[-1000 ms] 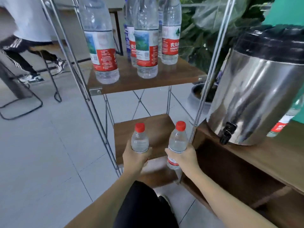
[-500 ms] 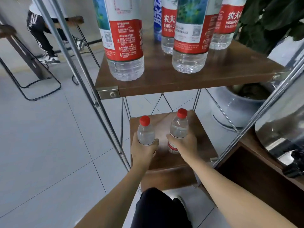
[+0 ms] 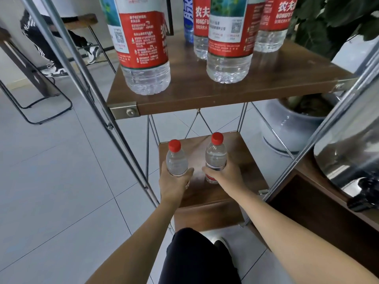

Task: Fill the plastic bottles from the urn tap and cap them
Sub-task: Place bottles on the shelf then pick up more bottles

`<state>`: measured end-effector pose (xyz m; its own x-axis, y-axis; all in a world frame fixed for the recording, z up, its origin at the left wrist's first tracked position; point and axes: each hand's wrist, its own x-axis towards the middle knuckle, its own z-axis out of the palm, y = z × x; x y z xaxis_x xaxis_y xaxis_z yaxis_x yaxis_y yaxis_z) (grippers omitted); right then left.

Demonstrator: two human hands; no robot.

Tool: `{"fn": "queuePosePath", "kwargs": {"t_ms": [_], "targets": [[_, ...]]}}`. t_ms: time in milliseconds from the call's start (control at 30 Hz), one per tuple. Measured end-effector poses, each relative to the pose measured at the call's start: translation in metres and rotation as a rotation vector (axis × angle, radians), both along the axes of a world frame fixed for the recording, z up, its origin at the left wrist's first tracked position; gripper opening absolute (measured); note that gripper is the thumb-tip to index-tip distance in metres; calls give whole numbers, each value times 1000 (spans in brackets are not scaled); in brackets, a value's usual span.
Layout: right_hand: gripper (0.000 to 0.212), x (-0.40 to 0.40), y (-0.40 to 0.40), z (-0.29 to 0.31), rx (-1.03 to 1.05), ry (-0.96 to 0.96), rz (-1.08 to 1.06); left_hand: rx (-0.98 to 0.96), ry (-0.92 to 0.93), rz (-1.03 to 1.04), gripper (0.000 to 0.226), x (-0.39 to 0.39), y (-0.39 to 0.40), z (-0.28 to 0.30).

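1. Two small plastic bottles, both red-capped, stand upright on the lower shelf (image 3: pixel 242 187) of the wire rack, one toward its left edge, one nearer the middle.
2. The left hand (image 3: pixel 174 184) wraps its fingers round the left small bottle (image 3: pixel 176 160), gripping the lower body.
3. The right hand (image 3: pixel 224 174) clamps round the right small bottle (image 3: pixel 215 155), which shows a strip of red label; its print is too small to read.
4. Up on the upper shelf (image 3: pixel 205 95), five big bottles: four with red labels, one blue-labelled bottle (image 3: pixel 188 21) at the back.
5. The back red-labelled bottle (image 3: pixel 202 23) reads "NONGFU" under Chinese characters; the front pair, left (image 3: pixel 143 48) and right (image 3: pixel 229 42), carry QR codes and fine print.
6. At the right edge, one steel urn (image 3: pixel 348 152), with its black tap (image 3: pixel 367 193) just above a brown counter.
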<state>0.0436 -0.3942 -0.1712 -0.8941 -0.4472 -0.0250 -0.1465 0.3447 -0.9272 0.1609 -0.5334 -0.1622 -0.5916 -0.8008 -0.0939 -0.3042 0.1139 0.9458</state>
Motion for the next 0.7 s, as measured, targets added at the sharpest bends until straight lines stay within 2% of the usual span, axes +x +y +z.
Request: {"fn": "queuePosePath", "kwargs": {"t_ms": [133,233,333,433,567,700], "targets": [[75,11,25,19,185,-53,118,-43,-145,-34,75,10,4,-1],[78,24,49,37,393,47,142,-82,-232,-39,82,25,21,3],[68,43,81,55,518,158,177,-164,-325,-90,86,38,53,17],[63,64,122,77,583,249,189,-391,-400,-257,93,45,95,41],[60,89,181,111,648,409,148,-686,-368,-465,91,38,150,89],[57,109,245,140,753,502,53,-898,-346,-655,84,36,208,131]]}}
